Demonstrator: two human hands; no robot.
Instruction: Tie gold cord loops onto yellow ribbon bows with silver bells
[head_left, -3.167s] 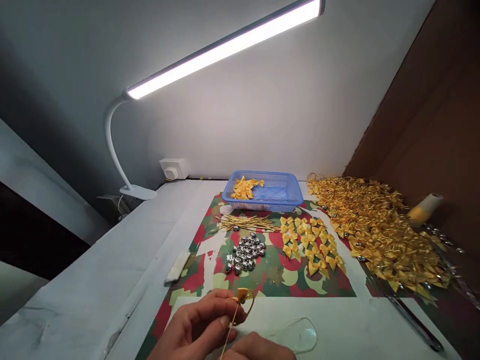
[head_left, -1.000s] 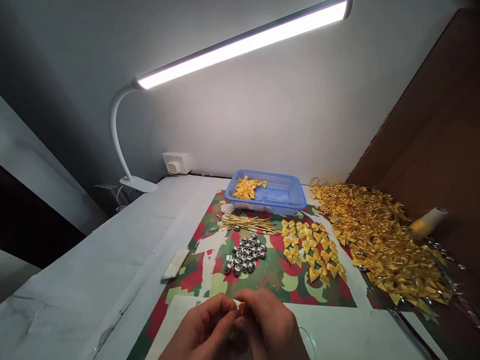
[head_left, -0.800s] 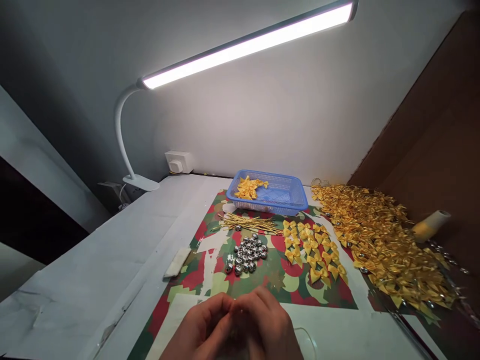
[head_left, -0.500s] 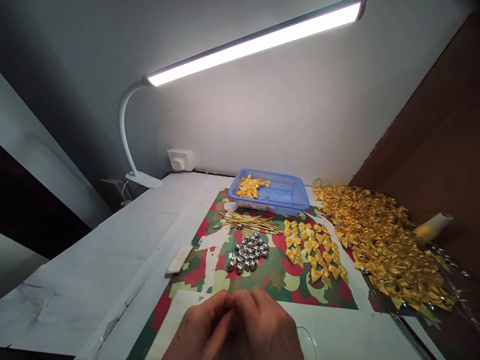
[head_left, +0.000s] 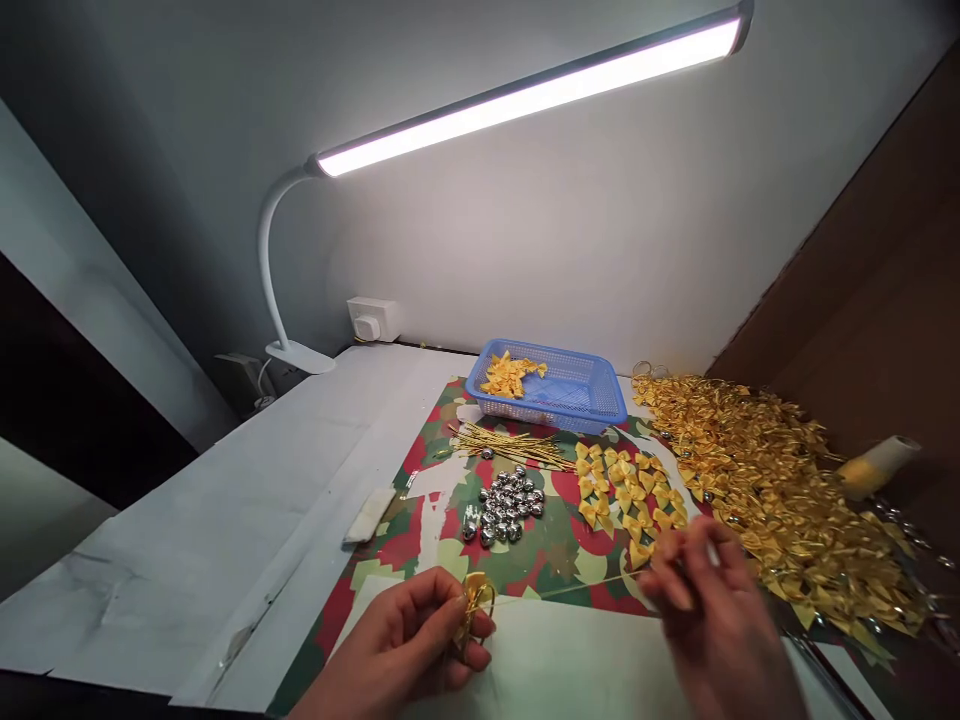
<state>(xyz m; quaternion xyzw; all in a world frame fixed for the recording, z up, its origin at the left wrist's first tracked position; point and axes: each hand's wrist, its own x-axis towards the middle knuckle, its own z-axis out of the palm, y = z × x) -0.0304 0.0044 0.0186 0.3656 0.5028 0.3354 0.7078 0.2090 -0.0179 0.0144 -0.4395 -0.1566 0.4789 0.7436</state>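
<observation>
Gold: I see a small yellow ribbon bow with a gold cord loop (head_left: 475, 600), pinched in my left hand (head_left: 409, 645).
Right hand (head_left: 712, 610): blurred; it pulls a thin gold cord (head_left: 577, 586) taut, fingers closed on it.
Beyond my hands: heap of silver jingle bells (head_left: 506, 503), rows of loose yellow bows (head_left: 626, 485).
Far right: pile of finished gold bows (head_left: 787, 480).
</observation>
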